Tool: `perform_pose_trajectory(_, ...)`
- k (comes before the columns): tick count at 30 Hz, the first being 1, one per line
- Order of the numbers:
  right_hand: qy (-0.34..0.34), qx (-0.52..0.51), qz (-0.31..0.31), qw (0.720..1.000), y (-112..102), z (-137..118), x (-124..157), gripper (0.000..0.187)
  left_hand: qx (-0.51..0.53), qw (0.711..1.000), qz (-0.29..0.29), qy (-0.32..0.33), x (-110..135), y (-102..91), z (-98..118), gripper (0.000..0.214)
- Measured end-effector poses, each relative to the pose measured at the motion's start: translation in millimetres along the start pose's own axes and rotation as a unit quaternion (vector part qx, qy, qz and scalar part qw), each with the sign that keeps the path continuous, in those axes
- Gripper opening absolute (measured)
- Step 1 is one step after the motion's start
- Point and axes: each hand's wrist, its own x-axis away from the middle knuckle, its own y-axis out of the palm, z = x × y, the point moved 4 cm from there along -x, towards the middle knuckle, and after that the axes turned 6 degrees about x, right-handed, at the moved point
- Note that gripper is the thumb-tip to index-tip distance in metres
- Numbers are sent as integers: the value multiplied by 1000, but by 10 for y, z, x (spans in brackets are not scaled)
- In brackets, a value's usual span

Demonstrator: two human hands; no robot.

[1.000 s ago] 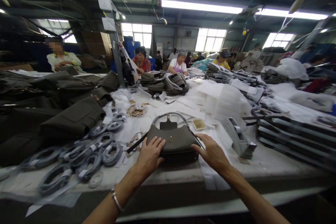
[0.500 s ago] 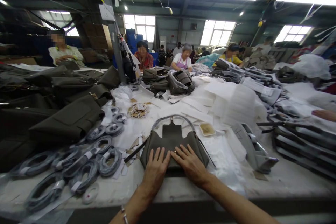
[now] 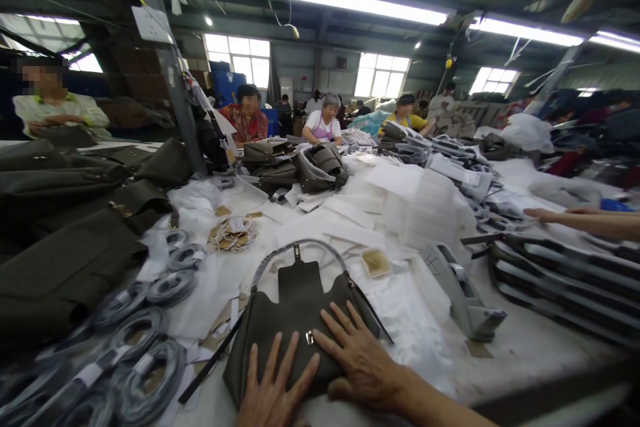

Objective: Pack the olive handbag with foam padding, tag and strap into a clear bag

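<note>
A small olive-grey handbag [image 3: 285,320] with a flap, a metal clasp and a wrapped curved handle lies flat on the table close to me. My left hand [image 3: 273,387] rests flat on its lower front, fingers spread. Beside it, my right hand [image 3: 353,357] presses on the bag's right half, with its fingers stretched toward the clasp. Neither hand holds anything.
Coiled grey straps in wrappers [image 3: 135,340] lie at the left, dark bags [image 3: 60,267] beyond them. White paper and foam sheets [image 3: 420,207] cover the middle, with a tape dispenser [image 3: 463,293] and stacked trays [image 3: 565,273] at right. Another person's arm [image 3: 580,219] reaches in. Several workers sit behind.
Both hands slid from the bag's outer sides onto its front and lie flat together. The bag is nearer to me now, and an arm has reached in from the right.
</note>
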Motion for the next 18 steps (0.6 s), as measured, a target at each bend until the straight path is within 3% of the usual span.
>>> perform_pose_trajectory(3,7,-83,11,996,-84,31,22,86,13,1000,6,7,-161,53,109,94)
perform_pose_trajectory(7,48,-227,34,972,-454,211,-154,44,16,999,14,-28,-276,153,193,95)
perform_pose_trajectory(11,90,-240,122,959,-702,251,-476,41,25,998,13,-53,-256,259,238,93)
perform_pose_trajectory(15,2,-170,28,985,-417,-17,-610,62,40,997,39,-54,-189,321,186,76)
perform_pose_trajectory(18,7,-176,7,984,-177,-89,-574,62,13,997,72,18,-77,330,177,61)
